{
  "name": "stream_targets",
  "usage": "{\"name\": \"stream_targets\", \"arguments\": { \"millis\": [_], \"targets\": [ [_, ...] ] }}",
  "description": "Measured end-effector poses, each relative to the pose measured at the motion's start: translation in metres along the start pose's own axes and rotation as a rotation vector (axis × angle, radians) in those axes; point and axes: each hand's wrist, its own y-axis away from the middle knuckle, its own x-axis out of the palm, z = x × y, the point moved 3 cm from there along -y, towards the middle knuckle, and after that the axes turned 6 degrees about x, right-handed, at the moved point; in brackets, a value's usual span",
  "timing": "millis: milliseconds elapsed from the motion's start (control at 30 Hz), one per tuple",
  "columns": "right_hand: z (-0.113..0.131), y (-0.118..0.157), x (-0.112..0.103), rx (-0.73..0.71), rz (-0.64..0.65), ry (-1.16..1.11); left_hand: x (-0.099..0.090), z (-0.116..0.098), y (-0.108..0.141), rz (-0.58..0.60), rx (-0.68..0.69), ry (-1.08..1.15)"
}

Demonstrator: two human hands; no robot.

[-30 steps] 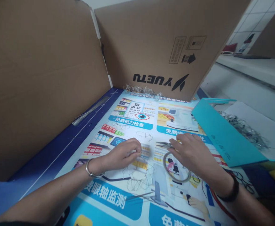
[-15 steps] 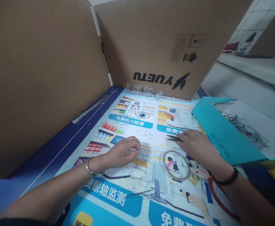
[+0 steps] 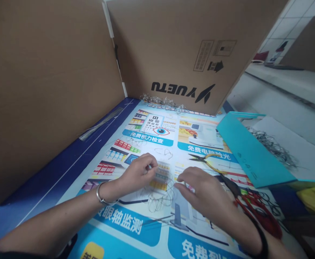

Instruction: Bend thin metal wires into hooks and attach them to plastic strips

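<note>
My left hand (image 3: 140, 174) is closed over the printed mat at centre, thumb and forefinger pinched; what it holds is too fine to make out. Thin wire loops (image 3: 160, 198) lie just below and right of it. To the right, my right hand (image 3: 197, 187) hovers with thumb and forefinger apart and nothing visible between them. Yellow-handled scissors (image 3: 213, 165) rest on the mat beyond my right hand, touching nothing of it. Red-handled scissors (image 3: 254, 205) lie by my right forearm. Another small wire piece (image 3: 164, 153) sits above my left hand.
Cardboard panels (image 3: 179, 43) stand at the left and back. A tangled wire heap (image 3: 163, 101) lies along the back panel's foot. At the right is a turquoise box (image 3: 249, 154) holding thin wire pieces (image 3: 273, 145). Clear strips (image 3: 100, 124) lie at the left.
My right hand has let go of the yellow-handled scissors and moved down and left, toward my left hand. My left hand has barely moved. The red-handled scissors now show more fully.
</note>
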Motion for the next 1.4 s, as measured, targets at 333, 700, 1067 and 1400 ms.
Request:
{"name": "stream_targets", "arguments": {
  "millis": [333,700,1067,1400],
  "targets": [
    [0.024,-0.001,0.028,0.136,0.01,0.143,0.0,-0.006,0.006,-0.117,-0.133,0.02],
    [0.026,-0.003,0.035,0.192,-0.115,0.074,0.002,-0.007,0.011,-0.111,-0.152,0.066],
    [0.021,-0.004,0.042,0.155,-0.199,0.003,0.007,-0.006,0.013,-0.037,-0.178,0.149],
    [0.022,-0.004,0.042,0.025,-0.223,0.147,0.007,-0.003,0.011,0.017,-0.278,0.253]
  ]
}}
